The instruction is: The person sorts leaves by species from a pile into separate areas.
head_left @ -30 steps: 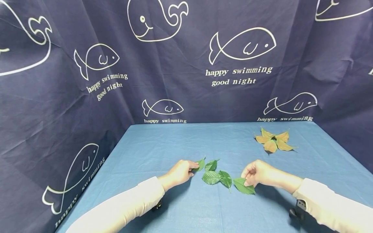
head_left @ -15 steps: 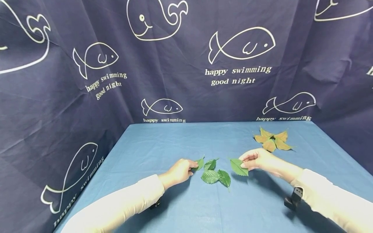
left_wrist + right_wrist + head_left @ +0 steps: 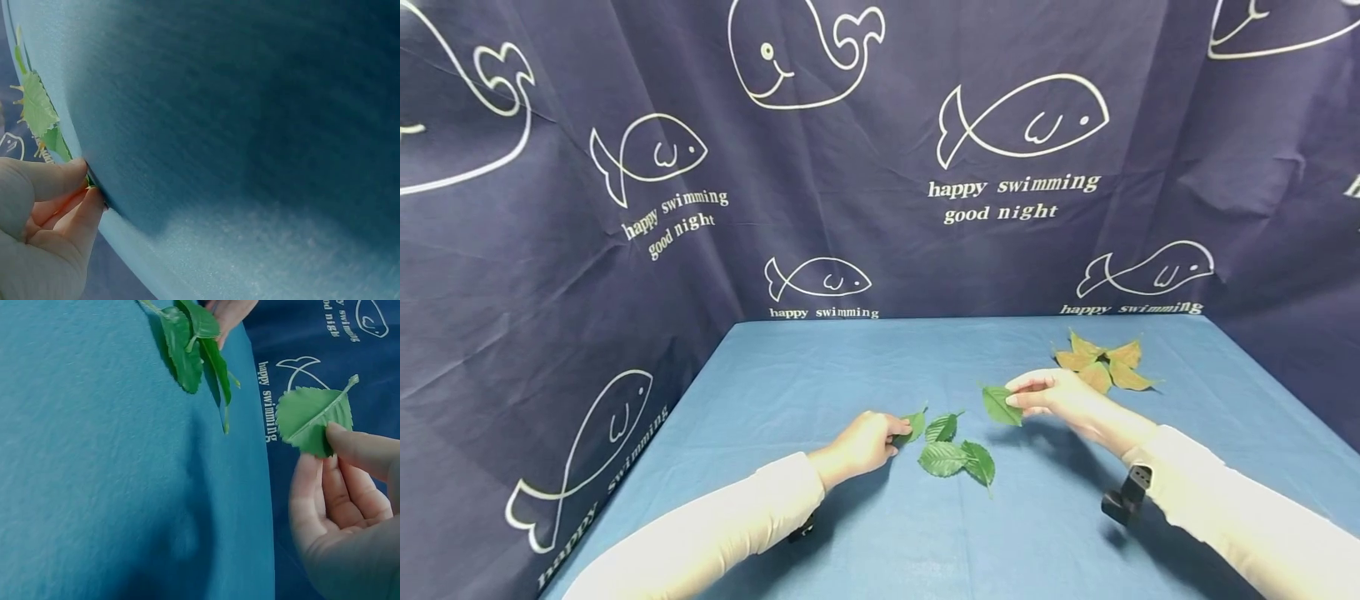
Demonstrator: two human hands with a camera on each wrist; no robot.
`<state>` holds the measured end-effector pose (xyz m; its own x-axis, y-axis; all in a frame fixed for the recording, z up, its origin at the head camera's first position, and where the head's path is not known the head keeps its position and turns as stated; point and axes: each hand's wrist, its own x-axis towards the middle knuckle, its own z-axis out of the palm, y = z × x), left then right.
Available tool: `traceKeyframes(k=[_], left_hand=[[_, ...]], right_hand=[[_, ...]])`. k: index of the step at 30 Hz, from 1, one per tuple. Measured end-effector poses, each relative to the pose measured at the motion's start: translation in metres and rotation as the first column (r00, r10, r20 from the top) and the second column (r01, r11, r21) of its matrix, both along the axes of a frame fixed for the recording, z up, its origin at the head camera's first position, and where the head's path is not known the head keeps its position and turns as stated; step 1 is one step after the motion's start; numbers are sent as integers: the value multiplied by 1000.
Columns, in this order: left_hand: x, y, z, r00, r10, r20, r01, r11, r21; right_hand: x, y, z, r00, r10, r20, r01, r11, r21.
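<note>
Left hand (image 3: 865, 440): fingers (image 3: 62, 180) and thumb together, pinching the edge of 1 green leaf (image 3: 915, 425). The leaf points away from the person, left of a group of 3; the left wrist view hides most of it, and contact with the cloth cannot be told.

Right hand (image 3: 1051, 393): thumb and fingertips clamped on 1 serrated leaf (image 3: 1002, 405), green, broad, veins visible. Held raised above the worktop (image 3: 835, 358), beyond and to the right of the group, its shadow below.

Group of 3, green, lying between the 2 hands: near-left leaf (image 3: 942, 459), ribbed; near-right leaf (image 3: 978, 463), its edge meeting the former, stem towards the person; far leaf (image 3: 941, 428), just beyond the near-left leaf, stem to the right.

Yellow-brown leaves (image 3: 1124, 354): 5, set in a star, tips outward, far right of the worktop; the nearest is partly covered by the right hand.

Worktop: blue cloth covering. Backdrop (image 3: 880, 208): dark blue fabric, white fish and whale outlines, lettering "happy swimming good night". Sleeves (image 3: 715, 525): 2, cream. Wrist device (image 3: 1127, 496): black, below the right cuff.
</note>
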<state>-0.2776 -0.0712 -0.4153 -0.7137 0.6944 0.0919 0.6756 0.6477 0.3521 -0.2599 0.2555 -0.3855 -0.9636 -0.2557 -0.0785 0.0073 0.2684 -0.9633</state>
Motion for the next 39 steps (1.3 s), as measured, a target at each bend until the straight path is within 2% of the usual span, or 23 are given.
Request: traceKeyframes(k=[4,7,12,16,22,26,30,34,39], left_hand=[[0,0,0,1000,5,2,-5,1000,6],[0,0,-1,1000,5,11,-6,1000,18],[0,0,0,1000,1,9,-2,1000,22],[1,0,0,1000,11,15,-11,1000,12],[-1,0,-3,1000,19,19,-19,1000,10],[-1,-1,-2,1000,10,1,-10,1000,16],[-1,-1,-2,1000,23,7,-23,1000,8],[-1,1,-2,998,44,32,-44,999,-3],[-1,1,-1,998,50,24,-49,999,-21]], right_hand=[[-7,-2,-1,1000,-27,-11,27,1000,-16],[-13,-4,-4,999,-45,-1,45,997,-70],[-25,-5,-12,997,-74,38,79,984,-158],[-35,-6,-20,990,-127,53,135,970,-200],[-49,-7,-24,973,-221,71,232,942,-243],[-59,-7,-23,964,-253,84,266,929,-259],[-69,-6,-23,946,-307,105,324,911,-256],[-80,-6,-21,924,-370,93,382,895,-232],[-94,-4,-16,910,-411,60,414,885,-215]])
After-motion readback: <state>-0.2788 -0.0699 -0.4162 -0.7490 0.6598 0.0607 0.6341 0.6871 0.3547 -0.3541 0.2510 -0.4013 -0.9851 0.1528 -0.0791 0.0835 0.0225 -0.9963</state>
